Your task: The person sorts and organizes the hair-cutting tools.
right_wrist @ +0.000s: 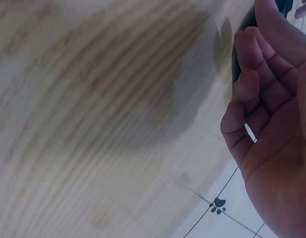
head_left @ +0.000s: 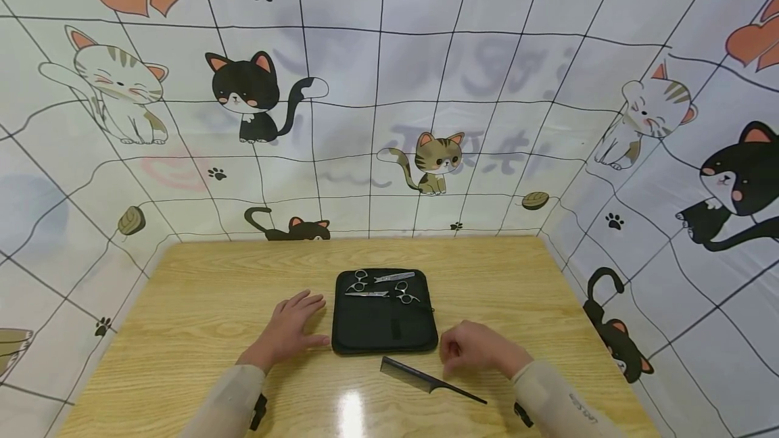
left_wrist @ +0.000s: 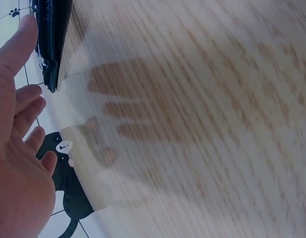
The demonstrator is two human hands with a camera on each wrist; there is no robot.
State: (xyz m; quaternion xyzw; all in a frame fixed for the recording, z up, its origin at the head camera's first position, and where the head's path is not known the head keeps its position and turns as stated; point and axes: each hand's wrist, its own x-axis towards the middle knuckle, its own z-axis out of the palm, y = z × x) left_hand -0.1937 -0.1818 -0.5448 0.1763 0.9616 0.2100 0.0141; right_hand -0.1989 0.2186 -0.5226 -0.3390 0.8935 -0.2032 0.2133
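We look down on a pale wood-grain worktop (head_left: 243,269) where a flat black zip case (head_left: 368,335) with rounded corners lies, our landmark for everything else. Across the far half of the case rest two pairs of silver hairdressing scissors, set head to tail: the farther pair (head_left: 394,277) has its finger rings toward the case's left side and its blades pointing right, while the nearer pair (head_left: 367,294) has its rings toward the right side and its blades pointing left. Just on our side of the case lies a black rat-tail comb (head_left: 406,374), slanted so that its thin tail runs away to the right and toward us. Two bare hands flank the case. The left hand (head_left: 291,331), beside the left edge, is relaxed and spread, thumb pointing at the case, with nothing in its grasp. The right hand (head_left: 471,347), beside the near right corner, has its fingers loosely bent and no object visible in them. We cannot tell whether either set of fingertips actually touches the case. Beige sleeves (head_left: 228,394) reach in from the near side of the case. Beyond it, and to both sides, hangs a white backdrop (head_left: 341,73) printed with black grid lines, cartoon cats and paw prints.
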